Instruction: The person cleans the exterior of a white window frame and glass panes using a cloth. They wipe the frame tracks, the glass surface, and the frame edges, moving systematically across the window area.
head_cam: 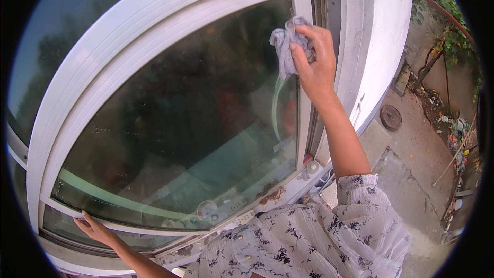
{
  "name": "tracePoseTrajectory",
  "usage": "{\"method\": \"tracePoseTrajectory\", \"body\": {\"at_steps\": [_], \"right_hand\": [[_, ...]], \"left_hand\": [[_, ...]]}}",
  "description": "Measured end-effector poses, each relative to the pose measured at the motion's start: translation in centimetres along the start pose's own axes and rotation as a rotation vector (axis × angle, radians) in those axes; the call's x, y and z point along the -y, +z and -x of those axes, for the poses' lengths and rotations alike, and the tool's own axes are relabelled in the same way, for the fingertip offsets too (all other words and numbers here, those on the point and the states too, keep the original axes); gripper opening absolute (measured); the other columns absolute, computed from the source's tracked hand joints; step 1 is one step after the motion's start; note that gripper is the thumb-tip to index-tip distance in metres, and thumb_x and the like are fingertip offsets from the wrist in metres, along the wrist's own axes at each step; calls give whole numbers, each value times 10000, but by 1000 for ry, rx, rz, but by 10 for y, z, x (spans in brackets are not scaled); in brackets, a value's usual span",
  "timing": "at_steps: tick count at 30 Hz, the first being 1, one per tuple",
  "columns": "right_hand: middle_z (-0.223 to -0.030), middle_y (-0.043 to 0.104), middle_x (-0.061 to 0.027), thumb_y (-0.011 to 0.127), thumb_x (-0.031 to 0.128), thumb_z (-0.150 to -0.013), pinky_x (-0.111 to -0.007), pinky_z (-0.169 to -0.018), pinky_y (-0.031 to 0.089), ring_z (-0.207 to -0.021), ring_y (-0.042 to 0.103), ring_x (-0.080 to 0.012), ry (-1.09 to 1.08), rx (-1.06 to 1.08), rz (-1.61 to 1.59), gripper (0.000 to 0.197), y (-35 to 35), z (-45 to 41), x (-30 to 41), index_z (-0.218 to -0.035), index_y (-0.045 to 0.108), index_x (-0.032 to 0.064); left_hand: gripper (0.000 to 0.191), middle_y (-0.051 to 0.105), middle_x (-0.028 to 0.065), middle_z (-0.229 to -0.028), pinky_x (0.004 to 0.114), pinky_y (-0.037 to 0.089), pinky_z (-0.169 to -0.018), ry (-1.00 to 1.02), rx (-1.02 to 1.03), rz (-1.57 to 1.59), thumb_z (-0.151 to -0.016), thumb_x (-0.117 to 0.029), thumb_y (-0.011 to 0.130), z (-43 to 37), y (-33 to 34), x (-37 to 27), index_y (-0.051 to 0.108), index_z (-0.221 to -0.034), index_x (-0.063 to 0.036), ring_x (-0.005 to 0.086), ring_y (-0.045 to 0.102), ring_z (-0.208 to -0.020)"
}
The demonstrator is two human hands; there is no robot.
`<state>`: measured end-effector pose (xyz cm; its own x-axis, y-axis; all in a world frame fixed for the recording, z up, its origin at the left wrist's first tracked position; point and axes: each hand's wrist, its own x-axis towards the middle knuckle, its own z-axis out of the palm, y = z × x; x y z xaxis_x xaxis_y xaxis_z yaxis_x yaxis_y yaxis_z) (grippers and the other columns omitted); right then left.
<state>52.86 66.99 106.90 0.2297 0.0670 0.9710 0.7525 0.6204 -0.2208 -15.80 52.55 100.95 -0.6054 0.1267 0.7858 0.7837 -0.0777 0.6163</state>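
My right hand grips a crumpled grey cloth near the upper right of a sliding window. The cloth lies against the glass pane where it meets the sash's right stile. At the lower left, my left hand holds the edge of the white sash frame, thumb and fingertips on it. The pane is dark, with reflections and scattered small specks. A pale curved strip shows in the glass below the cloth.
Along the window sill lie small items and brown debris. A white wall edge borders the window on the right. Beyond it is a concrete yard with a round dark lid, a litter heap and leafy vines.
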Motion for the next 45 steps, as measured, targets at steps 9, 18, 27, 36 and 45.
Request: {"method": "tracePoseTrajectory", "body": {"at_steps": [9,18,27,36,45], "right_hand": [[-1064,531,-31,677,16,-872,-229,-813,441,-934,552,-92,253,144,-345,242,-19,16,-32,-1099,593,17],[-941,596,-18,689,85,-869,-227,-682,442,-772,546,-88,775,219,-272,209,-78,89,-49,-1072,660,43],[-910,711,-157,629,121,-813,-354,-805,525,-824,686,-274,1300,931,128,362,-152,309,-65,-1166,691,76],[-1182,691,-139,621,231,-828,-443,-934,525,-1102,661,-324,1283,1576,469,425,-126,431,-60,-1243,646,146],[-1181,674,-218,644,285,-849,-460,-945,506,-1114,651,-369,1547,1409,506,832,-93,463,-100,-1552,212,180]], "left_hand": [[756,533,275,-1303,425,468,-901,103,38,-222,-968,-495,594,-2,-7,-17,435,-1378,120,347,581,-1068],[579,563,279,-1140,494,446,-833,168,-27,-334,-1014,-459,501,-34,-7,12,502,-1205,88,390,569,-982],[737,565,312,-1282,404,568,-823,-21,-25,-250,-994,-517,478,-116,-52,1,398,-1417,82,356,639,-1051],[700,587,303,-1242,490,560,-866,-92,15,-322,-995,-488,502,-198,-106,-8,392,-1422,55,402,628,-1037],[644,586,277,-1255,479,526,-907,-88,48,-324,-997,-460,515,-191,-83,-65,430,-1407,29,378,616,-1064]]}}
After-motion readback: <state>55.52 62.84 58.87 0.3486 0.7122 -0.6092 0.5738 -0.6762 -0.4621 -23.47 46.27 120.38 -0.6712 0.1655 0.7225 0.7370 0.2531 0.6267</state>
